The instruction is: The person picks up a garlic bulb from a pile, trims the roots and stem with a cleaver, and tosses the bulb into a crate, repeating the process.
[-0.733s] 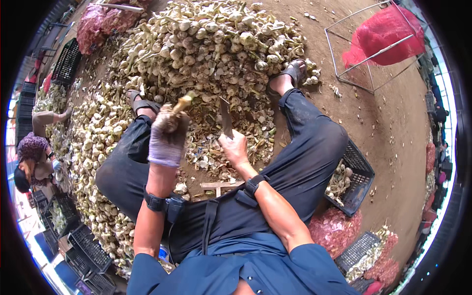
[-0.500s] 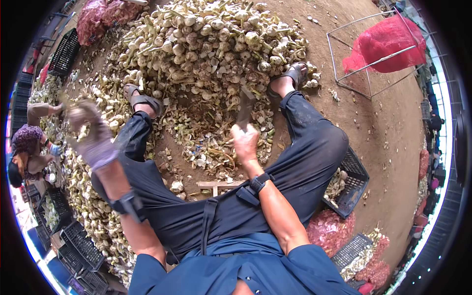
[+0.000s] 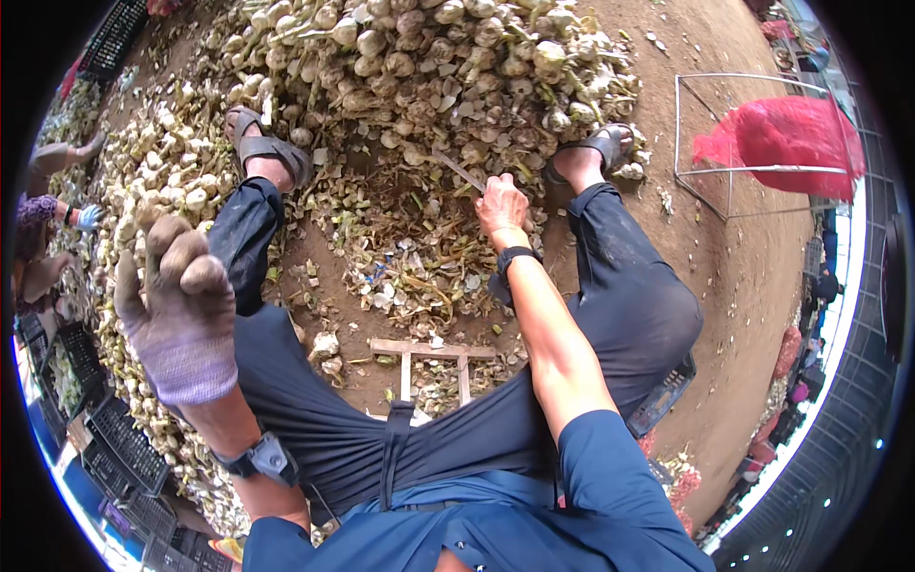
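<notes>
Gloved left hand (image 3: 181,305) at left of frame, fingers half curled, thumb apart, bare right hand (image 3: 502,207) above centre, fingers wrapped round what looks like a knife (image 3: 459,171), garlic heap (image 3: 410,62) at top centre

Produce shed: garlic heap (image 3: 448,71), crates (image 3: 129,443)

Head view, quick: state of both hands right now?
Left hand: partly open, loosely curled, nothing visible in it.
Right hand: closed, holding a knife.

Matt knitted glove (image 3: 186,329), metal knife (image 3: 459,171), unglossy wooden frame (image 3: 434,351).
</notes>
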{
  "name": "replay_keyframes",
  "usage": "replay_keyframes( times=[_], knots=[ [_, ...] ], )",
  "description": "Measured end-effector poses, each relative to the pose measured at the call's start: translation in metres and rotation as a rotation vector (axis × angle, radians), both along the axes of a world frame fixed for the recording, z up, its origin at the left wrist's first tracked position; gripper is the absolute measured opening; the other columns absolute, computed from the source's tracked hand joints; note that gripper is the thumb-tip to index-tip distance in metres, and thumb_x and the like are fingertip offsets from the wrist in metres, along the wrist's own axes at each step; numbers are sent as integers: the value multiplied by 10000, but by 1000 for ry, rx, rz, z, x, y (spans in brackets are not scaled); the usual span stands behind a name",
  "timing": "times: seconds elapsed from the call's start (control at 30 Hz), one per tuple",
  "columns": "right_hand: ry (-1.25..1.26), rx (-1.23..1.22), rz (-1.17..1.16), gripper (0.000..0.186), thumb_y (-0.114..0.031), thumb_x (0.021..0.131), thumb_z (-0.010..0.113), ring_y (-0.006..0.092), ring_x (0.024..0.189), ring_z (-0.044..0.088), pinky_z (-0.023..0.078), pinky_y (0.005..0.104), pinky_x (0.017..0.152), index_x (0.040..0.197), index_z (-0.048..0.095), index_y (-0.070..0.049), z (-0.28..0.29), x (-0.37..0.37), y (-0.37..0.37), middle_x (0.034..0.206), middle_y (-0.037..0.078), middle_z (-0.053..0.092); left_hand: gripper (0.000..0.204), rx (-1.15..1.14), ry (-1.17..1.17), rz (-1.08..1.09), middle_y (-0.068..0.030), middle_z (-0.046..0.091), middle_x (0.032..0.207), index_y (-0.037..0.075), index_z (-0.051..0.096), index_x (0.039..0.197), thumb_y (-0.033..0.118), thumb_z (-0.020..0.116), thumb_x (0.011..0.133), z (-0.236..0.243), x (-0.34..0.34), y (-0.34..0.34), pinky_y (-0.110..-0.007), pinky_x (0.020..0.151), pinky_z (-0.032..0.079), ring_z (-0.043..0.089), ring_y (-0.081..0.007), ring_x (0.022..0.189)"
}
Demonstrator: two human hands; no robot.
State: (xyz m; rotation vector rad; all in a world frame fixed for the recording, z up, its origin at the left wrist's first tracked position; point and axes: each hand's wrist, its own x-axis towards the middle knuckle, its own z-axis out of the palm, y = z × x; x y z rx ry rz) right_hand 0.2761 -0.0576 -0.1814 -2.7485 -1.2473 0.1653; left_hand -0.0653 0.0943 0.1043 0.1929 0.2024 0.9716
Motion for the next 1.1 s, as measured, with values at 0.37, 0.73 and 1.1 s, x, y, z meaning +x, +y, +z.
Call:
replay_keyframes(
  times=[0.37, 0.73, 1.1],
  knots=[
    [212, -155, -359, 391, -399, 778, 720, 390, 907, 697, 561, 456, 796, 934, 752, -42, -61, 19, 22, 925, 232, 713, 237, -78, 120, 13, -22, 387, 892, -2, 443, 1197, 114, 492, 996, 0, 15, -10, -299, 633, 390, 411, -134, 736],
    [1385, 720, -311, 121, -165, 816, 735, 70, 525, 507, 414, 230, 518, 841, 665, -71, 58, -28, 32, 616, -19, 575, 318, 312, 823, -171, -99, 623, 1110, 22, 580, 1244, 167, 569, 962, -23, 53, -41, -363, 849, 558, 635, -192, 957],
    [1805, 852, 188, 160, -171, 836, 758, 55, 631, 536, 436, 223, 568, 954, 697, -82, 232, -118, 23, 775, -38, 639, 579, 583, 727, -121, -44, 614, 1243, 32, 515, 1367, 245, 763, 888, -68, 79, -61, -282, 943, 478, 572, -126, 1099]
  ],
)
